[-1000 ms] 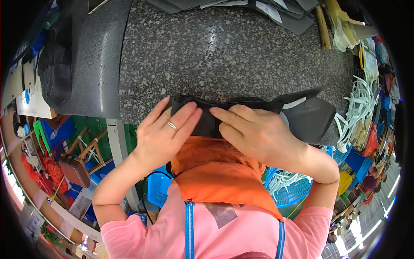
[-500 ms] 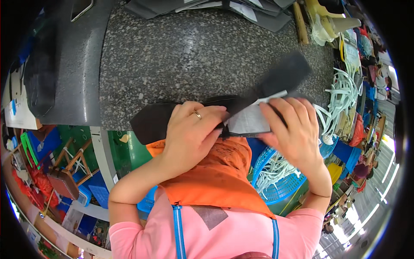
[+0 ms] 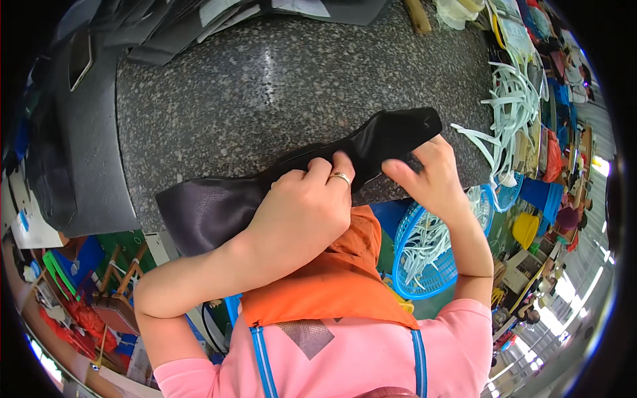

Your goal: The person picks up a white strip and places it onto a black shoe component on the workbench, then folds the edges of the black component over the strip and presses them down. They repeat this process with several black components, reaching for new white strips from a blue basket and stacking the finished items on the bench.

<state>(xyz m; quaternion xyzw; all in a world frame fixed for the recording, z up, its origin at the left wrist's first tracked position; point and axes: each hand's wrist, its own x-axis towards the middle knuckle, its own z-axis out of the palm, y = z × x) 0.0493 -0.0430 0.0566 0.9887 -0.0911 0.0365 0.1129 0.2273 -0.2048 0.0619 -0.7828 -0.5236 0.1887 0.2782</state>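
Observation:
A long black leather piece (image 3: 209, 209) lies along the near edge of a speckled stone slab (image 3: 259, 113), its wide left end hanging over the edge. Bent fingers of my left hand (image 3: 308, 202), with a ring on one, grip and press the middle of the piece. At its raised right end is my right hand (image 3: 431, 176): the fingers go behind the leather and hold it, while the thumb stands apart below. Part of the right fingers is hidden by the leather. The piece shows its smooth dark face, creased between the two hands.
Stacked dark sheets with pale patches (image 3: 179, 30) lie at the slab's far side, near a phone (image 3: 81, 61). Pale strips (image 3: 514, 99) hang at the right edge. A blue basket (image 3: 434, 285) of similar strips stands below. An orange apron (image 3: 325, 292) covers my lap.
The leather's right part has been turned over; its grey-white underside no longer shows. My left hand has shifted slightly right, and my right hand now grips the end from behind. The view has shifted too.

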